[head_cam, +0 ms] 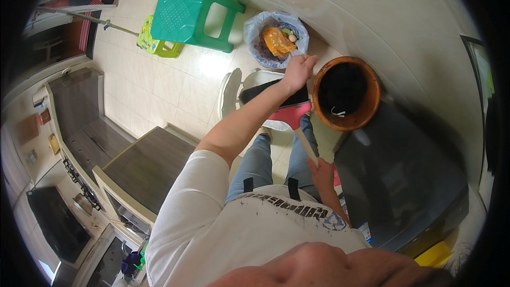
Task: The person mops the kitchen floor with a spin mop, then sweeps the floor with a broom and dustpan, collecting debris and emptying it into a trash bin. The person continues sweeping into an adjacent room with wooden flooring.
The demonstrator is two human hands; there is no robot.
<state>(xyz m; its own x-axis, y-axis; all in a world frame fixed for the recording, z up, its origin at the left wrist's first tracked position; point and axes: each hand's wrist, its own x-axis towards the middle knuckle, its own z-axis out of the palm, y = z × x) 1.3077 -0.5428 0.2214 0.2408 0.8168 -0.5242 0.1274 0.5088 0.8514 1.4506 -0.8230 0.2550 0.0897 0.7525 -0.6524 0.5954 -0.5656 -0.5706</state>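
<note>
My right hand (323,172) is closed around the pale handle of a broom (293,114) with a pink head. The broom's black bristles point away from me, over an open white container (261,76). My left arm reaches across the bristles, and my left hand (299,72) is beside the near rim of a waste bin with a plastic liner (255,24). Its fingers are drawn together, with nothing visible between them. In the bin lie an orange plastic bag (277,42) and a pale round thing (292,38). The lower broom handle is hidden by my right hand.
A brown pot-like container (372,99) with a dark inside stands right of the broom, near the wall. A dark flat-topped surface (398,175) lies at right. Green stool (173,16) and smaller yellow-green stool (146,40) stand upper left. Cabinets (155,167) are left.
</note>
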